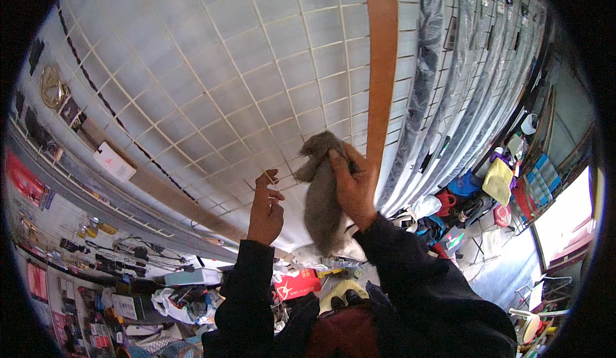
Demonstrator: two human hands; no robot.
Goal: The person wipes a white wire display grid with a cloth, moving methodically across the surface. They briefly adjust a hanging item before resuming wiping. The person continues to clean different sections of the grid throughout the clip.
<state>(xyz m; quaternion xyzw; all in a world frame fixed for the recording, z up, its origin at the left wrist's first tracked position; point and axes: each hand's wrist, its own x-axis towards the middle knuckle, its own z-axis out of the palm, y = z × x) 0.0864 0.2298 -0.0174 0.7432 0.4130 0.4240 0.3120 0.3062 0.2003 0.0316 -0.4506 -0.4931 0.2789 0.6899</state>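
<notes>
My right hand is closed on a grey-brown cloth, which hangs down from the fingers in front of a white wire grid. My left hand is raised to the left of the cloth, close to the lower part of the grid. Its fingers are loosely bent and apart, with nothing visible between them. Whether the fingertips touch the wires I cannot tell. A brown strip runs up the grid just right of the cloth.
Long plastic-wrapped lengths hang at the right. A white tag and a coil of wire hang at the left. Below lie a red bag and piled goods; a yellow cloth lies among clutter at the right.
</notes>
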